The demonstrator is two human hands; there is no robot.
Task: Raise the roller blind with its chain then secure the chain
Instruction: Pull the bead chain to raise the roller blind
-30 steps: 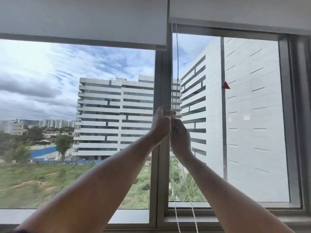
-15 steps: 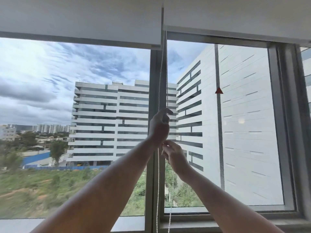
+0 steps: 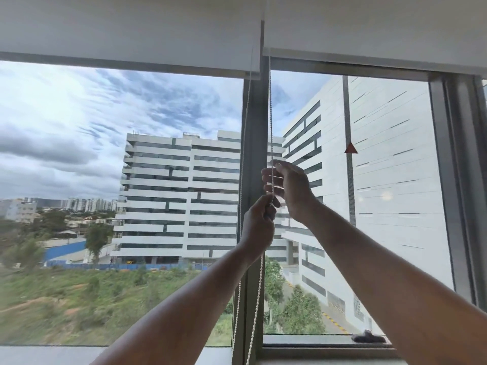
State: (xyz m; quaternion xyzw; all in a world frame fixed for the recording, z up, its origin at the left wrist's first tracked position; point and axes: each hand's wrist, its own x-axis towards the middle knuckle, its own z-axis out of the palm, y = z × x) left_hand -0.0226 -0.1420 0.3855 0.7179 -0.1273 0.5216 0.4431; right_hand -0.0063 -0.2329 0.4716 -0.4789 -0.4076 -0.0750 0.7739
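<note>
Two white roller blinds hang rolled high at the top of the window, the left blind (image 3: 126,35) and the right blind (image 3: 369,30). A white bead chain (image 3: 270,114) drops between them along the grey window post. My right hand (image 3: 288,189) is the upper one, with thumb and fingers closing around the chain's right strand. Just below it, my left hand (image 3: 257,225) is fisted around the same strand. The other strand (image 3: 242,180) hangs free to the left, and both strands run down past the sill.
The grey window post (image 3: 254,133) stands right behind the hands. The right window frame (image 3: 456,180) runs down the right side. A small dark object (image 3: 367,337) lies on the lower frame ledge at the right. Buildings and sky show through the glass.
My right hand has gone from below the left hand to above it on the chain. The left hand has dropped lower with the chain. The view has tilted up slightly.
</note>
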